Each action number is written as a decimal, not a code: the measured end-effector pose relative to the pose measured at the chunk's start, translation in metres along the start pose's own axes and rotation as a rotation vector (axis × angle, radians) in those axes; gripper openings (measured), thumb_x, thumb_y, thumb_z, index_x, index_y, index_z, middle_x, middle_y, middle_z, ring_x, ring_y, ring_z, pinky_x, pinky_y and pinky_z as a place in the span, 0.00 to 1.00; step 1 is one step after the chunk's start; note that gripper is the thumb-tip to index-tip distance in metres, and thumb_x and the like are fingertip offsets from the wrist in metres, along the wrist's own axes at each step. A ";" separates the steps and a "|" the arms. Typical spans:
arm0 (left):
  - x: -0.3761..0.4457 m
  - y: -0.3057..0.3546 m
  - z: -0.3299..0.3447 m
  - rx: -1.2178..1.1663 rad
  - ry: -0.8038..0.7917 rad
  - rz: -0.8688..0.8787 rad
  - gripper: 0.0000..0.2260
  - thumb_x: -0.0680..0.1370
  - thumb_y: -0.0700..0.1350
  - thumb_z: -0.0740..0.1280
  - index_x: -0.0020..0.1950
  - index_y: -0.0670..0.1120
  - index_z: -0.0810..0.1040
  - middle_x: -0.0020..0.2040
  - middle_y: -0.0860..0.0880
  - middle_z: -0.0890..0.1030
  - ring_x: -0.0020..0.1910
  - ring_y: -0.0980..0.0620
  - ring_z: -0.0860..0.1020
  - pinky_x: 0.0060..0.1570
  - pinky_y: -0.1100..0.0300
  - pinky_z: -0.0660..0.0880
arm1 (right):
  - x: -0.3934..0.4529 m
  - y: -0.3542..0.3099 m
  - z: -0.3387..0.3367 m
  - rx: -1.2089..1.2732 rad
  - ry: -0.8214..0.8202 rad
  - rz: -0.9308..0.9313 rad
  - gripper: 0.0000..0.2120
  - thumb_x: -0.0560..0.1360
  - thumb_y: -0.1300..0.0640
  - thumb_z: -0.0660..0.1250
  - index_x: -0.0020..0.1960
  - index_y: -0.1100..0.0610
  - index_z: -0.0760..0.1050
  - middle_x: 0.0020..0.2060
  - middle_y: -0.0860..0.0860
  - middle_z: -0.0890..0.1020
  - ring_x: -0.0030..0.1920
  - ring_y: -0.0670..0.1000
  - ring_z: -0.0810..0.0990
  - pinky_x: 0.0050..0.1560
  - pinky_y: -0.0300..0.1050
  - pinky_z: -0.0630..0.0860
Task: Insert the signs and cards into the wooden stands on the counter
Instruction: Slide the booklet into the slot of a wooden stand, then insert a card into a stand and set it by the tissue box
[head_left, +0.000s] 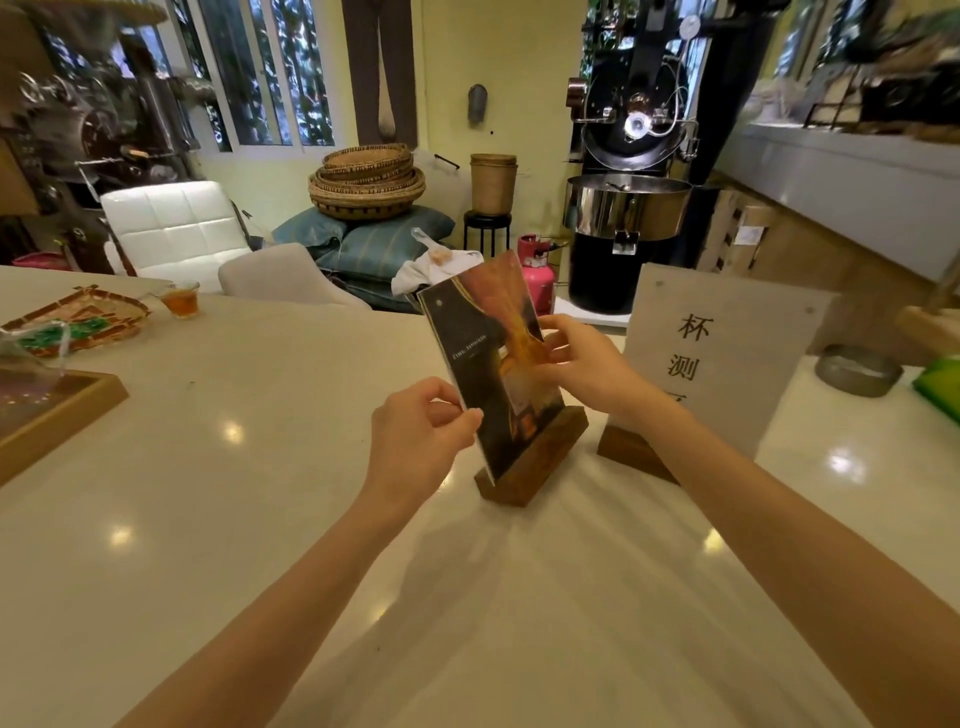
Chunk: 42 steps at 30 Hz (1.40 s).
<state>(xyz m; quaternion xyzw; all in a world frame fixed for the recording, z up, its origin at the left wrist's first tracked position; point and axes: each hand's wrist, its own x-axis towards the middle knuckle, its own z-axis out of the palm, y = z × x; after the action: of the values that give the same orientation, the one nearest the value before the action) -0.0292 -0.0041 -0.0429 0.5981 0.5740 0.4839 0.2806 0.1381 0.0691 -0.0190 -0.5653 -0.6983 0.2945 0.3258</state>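
Observation:
A dark card (485, 343) with orange artwork stands tilted in the slot of a wooden stand (540, 462) at the middle of the white counter (260, 467). My left hand (421, 441) pinches the card's lower left edge. My right hand (582, 364) grips its right edge, higher up. To the right, a grey sign (727, 353) with black characters stands in a second wooden stand (631, 449), partly hidden behind my right forearm.
A woven tray (78, 322), a small glass of amber drink (182, 299) and a wood-framed tray (57, 410) sit at the left of the counter. At the far right are a metal dish (857, 369) and a green object (940, 384). Beyond the counter stand chairs, baskets and a roaster.

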 end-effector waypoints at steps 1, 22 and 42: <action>-0.003 0.002 0.002 0.020 0.004 0.035 0.03 0.71 0.41 0.69 0.40 0.44 0.76 0.40 0.43 0.84 0.38 0.51 0.82 0.38 0.65 0.77 | -0.004 0.001 -0.001 0.024 0.010 0.007 0.27 0.72 0.62 0.66 0.69 0.56 0.61 0.61 0.57 0.75 0.60 0.55 0.75 0.52 0.47 0.75; -0.024 0.002 0.019 0.147 -0.061 0.246 0.10 0.72 0.44 0.67 0.52 0.43 0.76 0.44 0.50 0.80 0.39 0.55 0.77 0.33 0.76 0.71 | -0.067 0.027 -0.011 0.048 0.074 0.029 0.27 0.73 0.60 0.66 0.69 0.57 0.62 0.66 0.56 0.72 0.65 0.55 0.71 0.65 0.50 0.71; -0.014 0.002 0.025 0.142 -0.239 0.165 0.12 0.72 0.39 0.67 0.54 0.41 0.78 0.46 0.46 0.82 0.39 0.50 0.77 0.37 0.66 0.72 | -0.130 0.095 -0.074 0.005 0.524 0.210 0.17 0.70 0.60 0.70 0.58 0.59 0.72 0.47 0.50 0.78 0.46 0.50 0.77 0.48 0.42 0.73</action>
<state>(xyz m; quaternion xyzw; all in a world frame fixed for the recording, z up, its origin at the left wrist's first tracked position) -0.0041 -0.0120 -0.0536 0.7147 0.5184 0.3888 0.2632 0.2727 -0.0370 -0.0638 -0.6907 -0.5269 0.1721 0.4645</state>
